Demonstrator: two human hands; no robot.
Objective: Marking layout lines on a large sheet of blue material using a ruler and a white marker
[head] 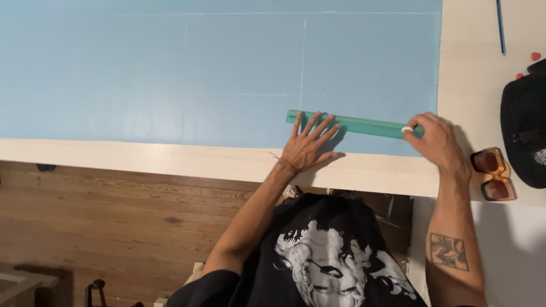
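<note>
Blue sheet (170,74), by far the largest thing here, covers most of the pale wooden desk (170,160), its near edge running just inside the desk's front edge and its right edge stopping short of the desk's right side. Faint chalk lines cross it. Below the front edge lies a wooden floor (114,216).

Next in size, a black cap (526,131) sits at the desk's right edge, with amber-lensed sunglasses (493,173) just in front of it, near the right wrist. A blue pencil (500,25) lies at the far right corner, and small red bits (535,56) lie near the cap.

A green ruler (364,125) lies flat on the sheet near its front right corner, slightly tilted. The left hand (307,145) presses down with fingers spread wide, fingertips on the ruler's left end and palm on the sheet and desk. The right hand (435,139) has its fingers closed on a small white piece of chalk (406,130) at the ruler's right end.

Only the left end is pinned, so the ruler could probably pivot under sideways pressure from the chalk, skewing a line. The sheet might also creep on the smooth desk. Room to the right is tight: the sunglasses sit close enough that the forearm could nudge them. Leftward along the sheet there is plenty of open surface.
</note>
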